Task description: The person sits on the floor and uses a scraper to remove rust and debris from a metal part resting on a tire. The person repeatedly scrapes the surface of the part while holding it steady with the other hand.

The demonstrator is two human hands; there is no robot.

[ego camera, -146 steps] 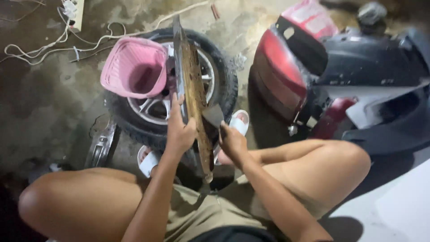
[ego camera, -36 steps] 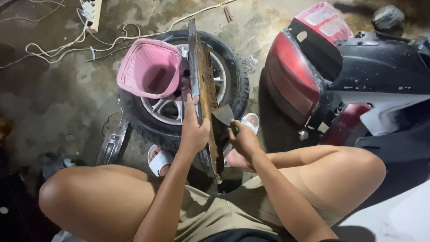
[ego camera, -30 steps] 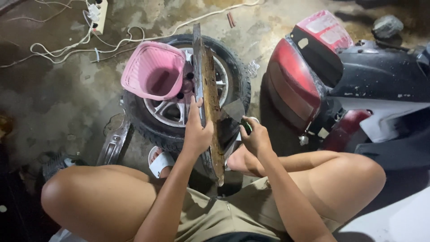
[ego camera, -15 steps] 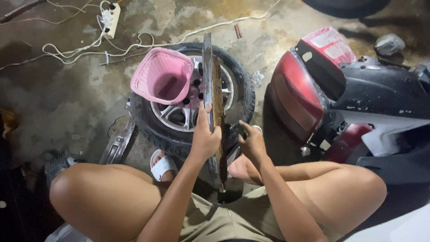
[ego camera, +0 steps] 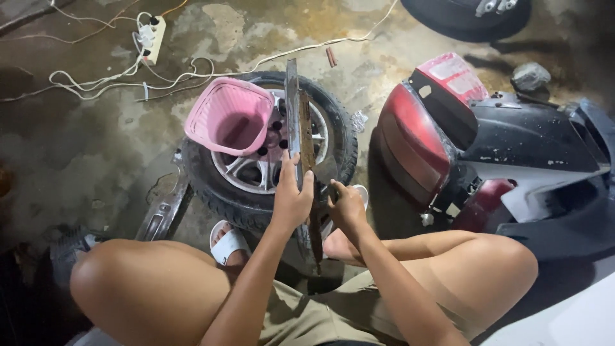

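At frame centre my left hand (ego camera: pixel 291 202) clamps the rusty metal strip (ego camera: pixel 301 138), standing on edge over the wheel (ego camera: pixel 269 154). My right hand (ego camera: pixel 346 206) grips a dark tool I cannot identify, just beside the strip. A pink basket (ego camera: pixel 227 115) sits upper left on the wheel; a red tail-light panel (ego camera: pixel 416 128) lies right.

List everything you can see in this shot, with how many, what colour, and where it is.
rusty metal strip: one, brown-grey, on edge across the wheel
wheel: one, black tyre, silver rim, flat on floor, centre
basket: one, pink, on the wheel's left side
scooter tail: one, red and black, right
power strip: one, white, with cords, top left
stone: one, grey, top right
sandals: two, white, by the wheel
left hand: grips the strip
right hand: at the strip's right face, holding a small tool, unclear
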